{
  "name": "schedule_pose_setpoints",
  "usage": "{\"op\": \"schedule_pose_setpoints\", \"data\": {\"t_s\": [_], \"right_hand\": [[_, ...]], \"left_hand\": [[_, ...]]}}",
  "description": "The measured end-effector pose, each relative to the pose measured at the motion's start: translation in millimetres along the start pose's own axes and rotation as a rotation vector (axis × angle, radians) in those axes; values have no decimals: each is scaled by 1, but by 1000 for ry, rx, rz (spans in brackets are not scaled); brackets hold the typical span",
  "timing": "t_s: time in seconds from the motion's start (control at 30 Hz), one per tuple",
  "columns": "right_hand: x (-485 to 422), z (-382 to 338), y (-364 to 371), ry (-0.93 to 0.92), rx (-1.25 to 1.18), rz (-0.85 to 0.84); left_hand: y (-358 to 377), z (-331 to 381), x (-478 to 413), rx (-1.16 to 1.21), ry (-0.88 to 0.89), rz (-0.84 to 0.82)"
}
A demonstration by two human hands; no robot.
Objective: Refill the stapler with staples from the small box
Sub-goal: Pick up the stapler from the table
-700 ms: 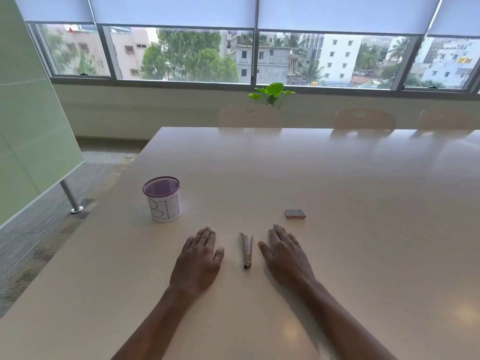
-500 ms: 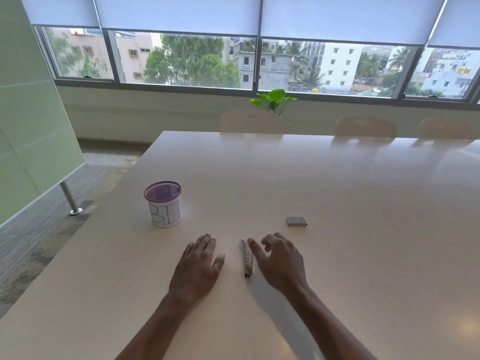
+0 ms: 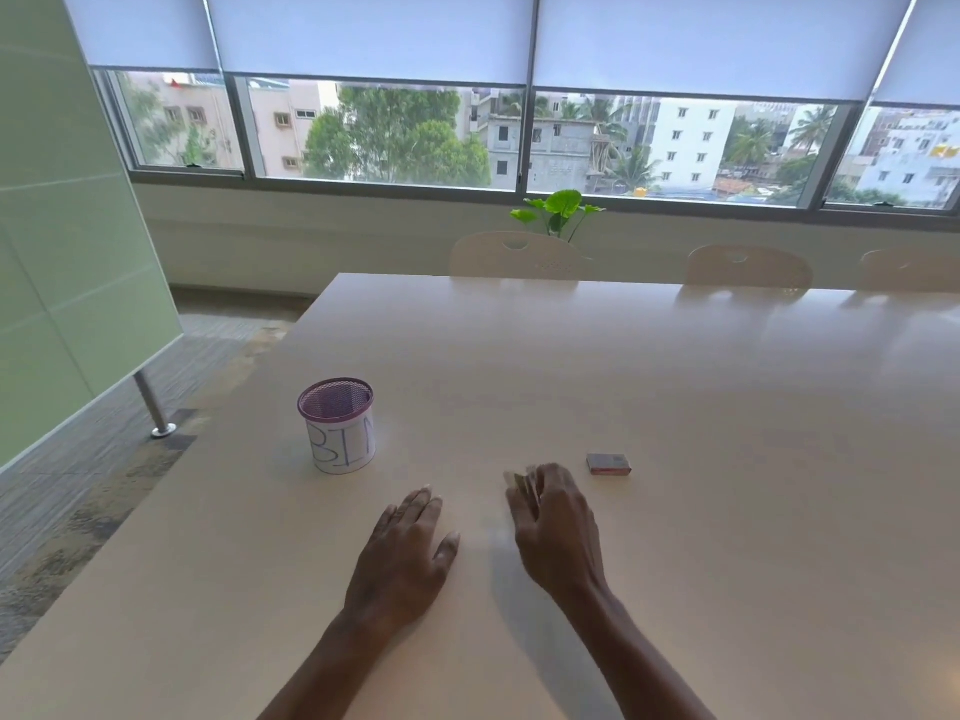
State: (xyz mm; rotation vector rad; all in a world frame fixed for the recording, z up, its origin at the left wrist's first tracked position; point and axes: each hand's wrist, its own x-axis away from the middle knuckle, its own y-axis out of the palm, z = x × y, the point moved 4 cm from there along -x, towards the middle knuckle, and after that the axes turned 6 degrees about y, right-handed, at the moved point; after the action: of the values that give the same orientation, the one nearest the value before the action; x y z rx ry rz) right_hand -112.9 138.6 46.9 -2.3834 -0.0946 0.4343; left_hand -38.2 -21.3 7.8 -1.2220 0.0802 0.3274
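Your hands lay on the pale glossy table [image 3: 675, 387], with the stapler blurred in the right one.

Your left hand [image 3: 402, 558] rested flat on the tabletop, fingers spread, holding nothing. Your right hand [image 3: 558, 527] was lifted and curled over a slim metallic stapler [image 3: 525, 483]; only a blurred sliver showed at the fingertips, so you could not tell how firmly it was pinched. The small reddish flat staple box [image 3: 609, 464] lay just beside that hand, towards the table's right edge, nothing between them. A purple mesh cup wrapped in white paper with blue letters [image 3: 338, 426] stood upright near the left edge, well apart from both hands. Pale chair backs [image 3: 514, 254] lined the far edge, a green leafy plant [image 3: 558, 210] behind them.
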Motion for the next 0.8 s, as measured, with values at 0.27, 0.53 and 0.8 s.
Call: {"op": "schedule_pose_setpoints", "data": {"t_s": [0.27, 0.53, 0.8], "right_hand": [[-10, 3, -19, -43, -323, 178], [-4, 2, -28, -90, -146, 334], [-3, -5, -33, -129, -139, 345]], "left_hand": [[1, 0, -1, 6, -11, 8], [-1, 3, 0, 32, -22, 14], [-1, 1, 0, 42, -31, 21]]}}
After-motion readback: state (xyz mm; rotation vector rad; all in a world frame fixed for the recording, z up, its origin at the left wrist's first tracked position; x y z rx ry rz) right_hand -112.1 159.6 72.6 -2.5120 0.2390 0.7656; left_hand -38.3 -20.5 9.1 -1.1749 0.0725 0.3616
